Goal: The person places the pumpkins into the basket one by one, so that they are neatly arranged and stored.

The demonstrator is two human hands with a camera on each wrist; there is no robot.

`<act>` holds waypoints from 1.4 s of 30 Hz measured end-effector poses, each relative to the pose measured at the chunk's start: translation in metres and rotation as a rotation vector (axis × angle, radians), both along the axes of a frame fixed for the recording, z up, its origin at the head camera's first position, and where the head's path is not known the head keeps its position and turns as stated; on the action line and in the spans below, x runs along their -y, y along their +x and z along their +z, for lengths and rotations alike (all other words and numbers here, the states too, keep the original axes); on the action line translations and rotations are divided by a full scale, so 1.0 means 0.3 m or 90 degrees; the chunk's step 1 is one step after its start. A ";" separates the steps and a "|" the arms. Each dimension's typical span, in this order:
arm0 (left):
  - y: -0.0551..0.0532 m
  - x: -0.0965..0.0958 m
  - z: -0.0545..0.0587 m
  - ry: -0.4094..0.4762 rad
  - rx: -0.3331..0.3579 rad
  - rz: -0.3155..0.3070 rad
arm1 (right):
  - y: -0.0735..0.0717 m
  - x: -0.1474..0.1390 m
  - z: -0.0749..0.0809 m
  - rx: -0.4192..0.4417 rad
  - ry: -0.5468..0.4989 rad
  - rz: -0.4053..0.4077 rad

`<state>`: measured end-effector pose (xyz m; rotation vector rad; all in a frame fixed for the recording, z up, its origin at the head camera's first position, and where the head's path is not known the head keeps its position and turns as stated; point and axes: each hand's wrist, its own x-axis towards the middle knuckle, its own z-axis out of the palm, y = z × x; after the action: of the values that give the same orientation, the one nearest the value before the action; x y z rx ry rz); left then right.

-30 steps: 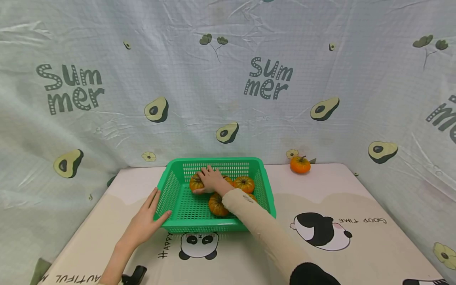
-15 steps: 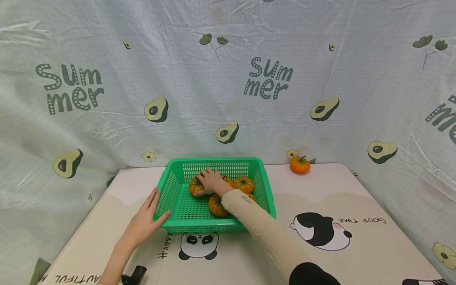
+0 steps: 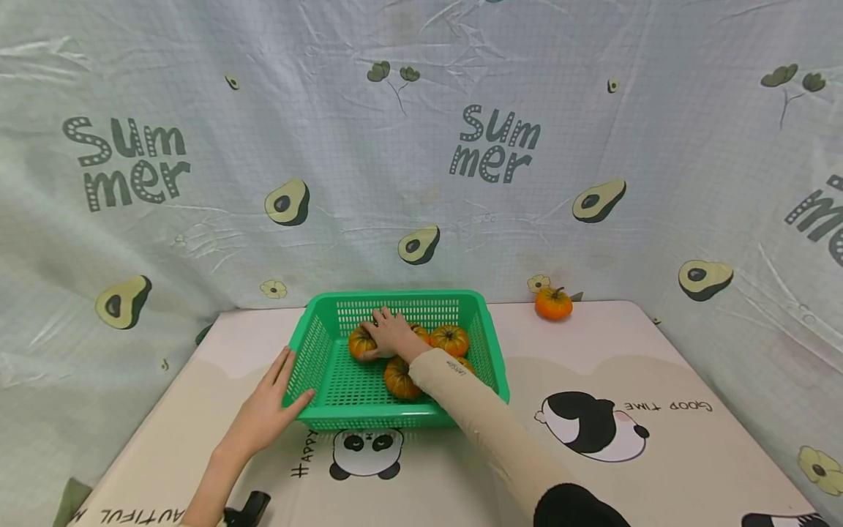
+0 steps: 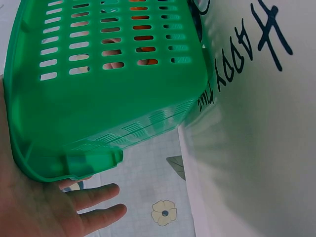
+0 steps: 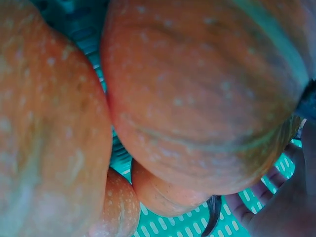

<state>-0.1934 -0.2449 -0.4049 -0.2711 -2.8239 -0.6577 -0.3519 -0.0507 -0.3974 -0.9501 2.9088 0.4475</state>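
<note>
A green plastic basket (image 3: 402,422) with slotted walls sits on the table, holding several orange pumpkins. My right hand (image 3: 392,334) reaches in and grips the leftmost pumpkin (image 3: 358,344), fingers over its top and thumb at its near side. Beside that wrist lie a nearer pumpkin (image 3: 400,379) and another pumpkin (image 3: 451,340) to the right; the forearm partly covers others. The right wrist view is filled by a large pumpkin (image 5: 197,89), with part of the hand at lower right. My left hand (image 3: 266,410) rests against the basket's left corner, its fingers straight along the outer side.
One more pumpkin (image 3: 554,304) stands at the table's back edge, right of the basket. The table (image 3: 579,366) wears a cream cloth with panda and dog prints. Behind it hangs a pale curtain (image 3: 356,183) with avocado prints.
My right hand has shifted slightly toward me on the leftmost pumpkin, which has moved a little the same way. The left hand and basket stay put.
</note>
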 end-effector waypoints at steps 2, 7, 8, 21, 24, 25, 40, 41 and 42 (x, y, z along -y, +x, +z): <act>-0.002 0.000 0.001 -0.002 0.000 0.001 | -0.003 -0.001 0.001 -0.002 0.003 0.000; -0.003 -0.001 0.004 -0.003 0.000 -0.001 | -0.010 -0.003 0.000 0.000 0.008 0.006; -0.003 -0.001 0.004 -0.002 0.001 -0.001 | -0.012 -0.004 0.000 -0.002 0.006 0.008; 0.010 -0.007 0.001 0.004 0.009 0.001 | 0.023 -0.020 0.083 0.030 -0.161 0.027; 0.012 -0.006 0.003 0.002 0.006 0.000 | 0.041 -0.032 0.114 0.025 -0.187 0.041; 0.012 -0.006 0.004 0.001 0.006 0.001 | 0.047 -0.036 0.122 0.022 -0.191 0.046; 0.004 -0.004 0.004 -0.006 -0.006 0.001 | 0.114 -0.100 0.216 -0.039 -0.217 0.131; 0.004 -0.004 0.004 -0.006 -0.006 0.000 | 0.118 -0.106 0.220 -0.047 -0.220 0.136; 0.005 -0.004 0.004 -0.005 -0.006 -0.001 | 0.123 -0.113 0.226 -0.053 -0.222 0.143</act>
<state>-0.1918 -0.2437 -0.4038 -0.2783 -2.8177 -0.6434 -0.3150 -0.0169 -0.3296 -1.3401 3.0268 -0.0201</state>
